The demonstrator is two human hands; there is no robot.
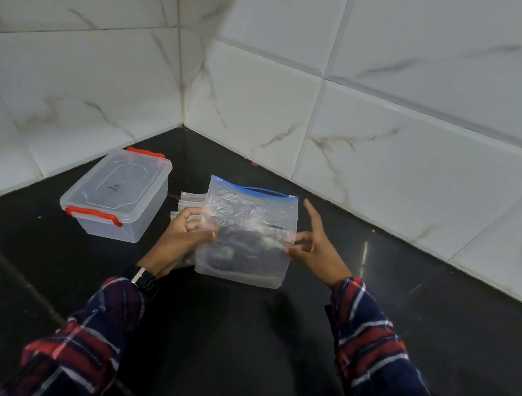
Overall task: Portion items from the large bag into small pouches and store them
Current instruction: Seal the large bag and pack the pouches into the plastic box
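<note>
Several small pouches (186,203) lie half-hidden behind large bag (246,234).

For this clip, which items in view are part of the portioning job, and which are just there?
Part of the job:
large bag, held by left hand and right hand
small pouches
lidded plastic box, likely storage

Just there:
wristwatch
black counter

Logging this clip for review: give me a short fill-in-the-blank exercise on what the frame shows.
1. The large bag has a zip strip coloured ____.
2. The clear box has its lid on and clips coloured ____.
3. The box stands to the ____ of the bag.
4. The left hand grips the bag's left edge; the wrist behind it wears a ____.

Missing words: blue; red; left; watch
</note>
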